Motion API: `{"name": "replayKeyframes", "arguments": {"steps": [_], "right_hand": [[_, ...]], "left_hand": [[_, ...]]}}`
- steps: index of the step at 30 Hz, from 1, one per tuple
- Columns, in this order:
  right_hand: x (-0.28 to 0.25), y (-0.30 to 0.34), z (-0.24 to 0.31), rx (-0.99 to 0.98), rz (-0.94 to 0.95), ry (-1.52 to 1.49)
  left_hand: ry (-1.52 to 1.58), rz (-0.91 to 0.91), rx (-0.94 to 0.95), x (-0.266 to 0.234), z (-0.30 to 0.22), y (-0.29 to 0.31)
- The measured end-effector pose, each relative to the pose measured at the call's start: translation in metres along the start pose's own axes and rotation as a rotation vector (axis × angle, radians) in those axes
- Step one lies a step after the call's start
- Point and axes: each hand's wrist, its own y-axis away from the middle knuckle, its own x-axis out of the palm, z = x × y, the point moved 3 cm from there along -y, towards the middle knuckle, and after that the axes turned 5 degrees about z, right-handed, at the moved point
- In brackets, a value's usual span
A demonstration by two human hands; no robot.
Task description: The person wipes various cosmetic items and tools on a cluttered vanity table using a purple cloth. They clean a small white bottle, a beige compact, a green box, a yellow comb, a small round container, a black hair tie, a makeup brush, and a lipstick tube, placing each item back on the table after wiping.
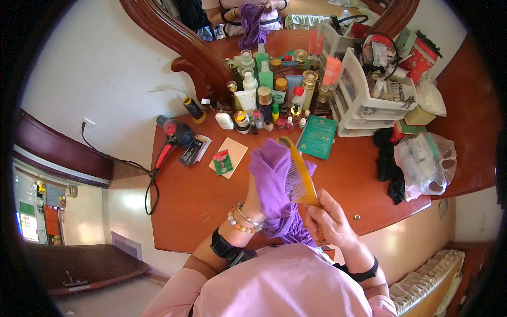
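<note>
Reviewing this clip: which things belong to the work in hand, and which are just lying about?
In use:
- yellow comb, in the right hand
- purple cloth, at the comb's teeth

Apparently just lying about:
- hair dryer
- green sheet packet
- white drawer unit
- clear plastic bag

A yellow comb (304, 178) slanted up from the right hand (330, 218), teeth facing the rumpled purple cloth (271, 170) to that hand's left.

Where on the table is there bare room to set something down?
The tabletop looks bare front left, between the hair dryer, pale card and purple cloth, and right, behind a small gold object, between the teal packet, right hand and black cloth. Bottles crowd the back; drawers and a plastic bag, the far right.
</note>
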Motion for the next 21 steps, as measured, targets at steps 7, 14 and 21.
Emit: {"name": "replayKeyframes", "arguments": {"steps": [7,14,21], "right_hand": [[-0.002,-0.001,-0.004,0.0,0.015,-0.146],[-0.003,0.0,0.011,-0.044,0.067,-0.108],[0.014,-0.018,0.006,-0.031,0.042,-0.051]], "left_hand": [[0.011,-0.05,-0.053,0.015,0.021,0.023],[-0.684,-0.156,0.204,-0.038,-0.013,0.009],[0.594,-0.284,-0.283,0.018,0.033,0.042]]}}
